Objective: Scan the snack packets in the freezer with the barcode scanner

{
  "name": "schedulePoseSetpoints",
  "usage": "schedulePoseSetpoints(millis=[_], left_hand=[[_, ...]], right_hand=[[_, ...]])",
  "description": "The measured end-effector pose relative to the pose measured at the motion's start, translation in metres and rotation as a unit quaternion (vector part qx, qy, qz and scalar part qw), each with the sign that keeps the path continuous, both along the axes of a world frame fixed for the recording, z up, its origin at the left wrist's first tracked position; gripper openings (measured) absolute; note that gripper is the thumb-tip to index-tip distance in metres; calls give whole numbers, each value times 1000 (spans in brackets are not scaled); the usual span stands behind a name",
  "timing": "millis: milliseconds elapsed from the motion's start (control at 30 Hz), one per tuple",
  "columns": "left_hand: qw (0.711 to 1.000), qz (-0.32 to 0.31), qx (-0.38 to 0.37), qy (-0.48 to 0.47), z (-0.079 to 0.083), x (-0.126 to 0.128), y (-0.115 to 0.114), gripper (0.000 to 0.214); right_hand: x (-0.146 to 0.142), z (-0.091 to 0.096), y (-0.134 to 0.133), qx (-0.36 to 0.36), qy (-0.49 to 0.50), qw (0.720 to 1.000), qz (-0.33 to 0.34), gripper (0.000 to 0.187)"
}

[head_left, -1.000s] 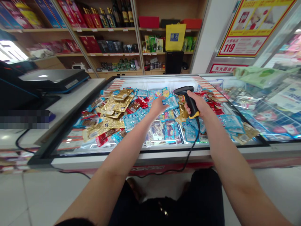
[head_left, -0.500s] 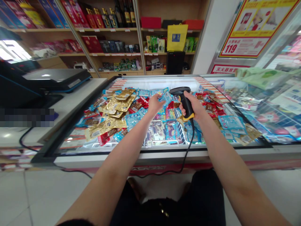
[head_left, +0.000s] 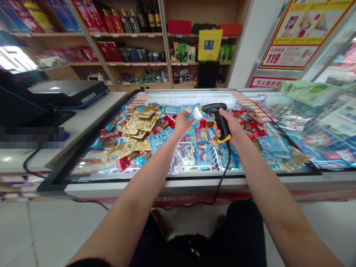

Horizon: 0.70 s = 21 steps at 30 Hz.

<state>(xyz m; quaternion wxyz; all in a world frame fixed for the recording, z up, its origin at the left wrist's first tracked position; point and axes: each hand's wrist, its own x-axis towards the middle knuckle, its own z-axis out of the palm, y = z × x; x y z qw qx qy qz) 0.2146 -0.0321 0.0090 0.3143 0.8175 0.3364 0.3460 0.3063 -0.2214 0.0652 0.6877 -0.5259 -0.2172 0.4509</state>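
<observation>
My left hand (head_left: 182, 124) pinches a small light-blue snack packet (head_left: 195, 114) and holds it up above the pile. My right hand (head_left: 232, 128) grips a black barcode scanner (head_left: 218, 118) with a yellow band at its base. The scanner's head sits right beside the packet and points at it. A black cable (head_left: 222, 178) hangs from the scanner down over the front edge of the glass-topped freezer (head_left: 194, 178). Under both hands lie several gold, blue and red snack packets (head_left: 139, 129) spread over the glass lid.
A counter (head_left: 72, 122) with a black till (head_left: 55, 94) stands at the left. Wooden shelves (head_left: 133, 35) of boxes and bottles line the back wall. A yellow bag (head_left: 210, 44) and a black box stand at the back. A green packet (head_left: 308, 91) lies on the freezer's right.
My left hand picked a light-blue packet off the pile and lifted it up beside the scanner head. My right hand brought the scanner slightly left and up toward it.
</observation>
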Motion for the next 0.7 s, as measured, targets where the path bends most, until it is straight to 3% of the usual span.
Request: schedulePoseSetpoints(millis=[700], left_hand=[[999,21,27,33,4,-3,-5,29]], right_hand=[[-3,0,1,18,5,1000,5,42]])
